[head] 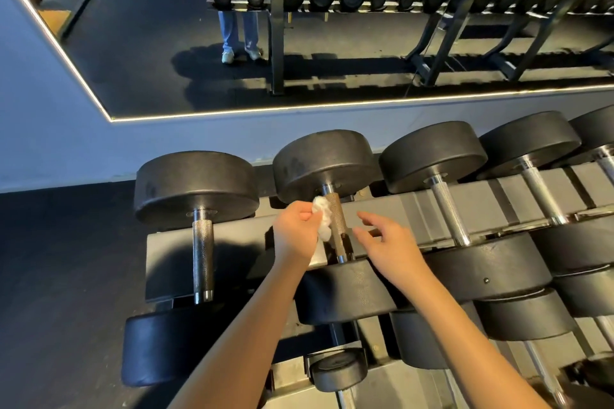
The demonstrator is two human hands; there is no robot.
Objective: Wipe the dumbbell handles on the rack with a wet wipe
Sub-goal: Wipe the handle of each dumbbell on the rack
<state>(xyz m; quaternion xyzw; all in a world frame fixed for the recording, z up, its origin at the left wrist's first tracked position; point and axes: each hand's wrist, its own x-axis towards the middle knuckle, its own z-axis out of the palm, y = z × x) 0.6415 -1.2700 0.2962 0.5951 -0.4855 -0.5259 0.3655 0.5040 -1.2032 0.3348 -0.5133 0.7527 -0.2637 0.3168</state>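
Dumbbell handle (336, 221) on grey rack (498, 196) below wall mirror (149, 43), left hand (295, 232) clutching wet wipe (324, 231) against it, right hand (388, 242) relaxed.

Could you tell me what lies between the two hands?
In the head view, a dumbbell handle; the left hand holds the wet wipe against it, the right hand is open beside it.
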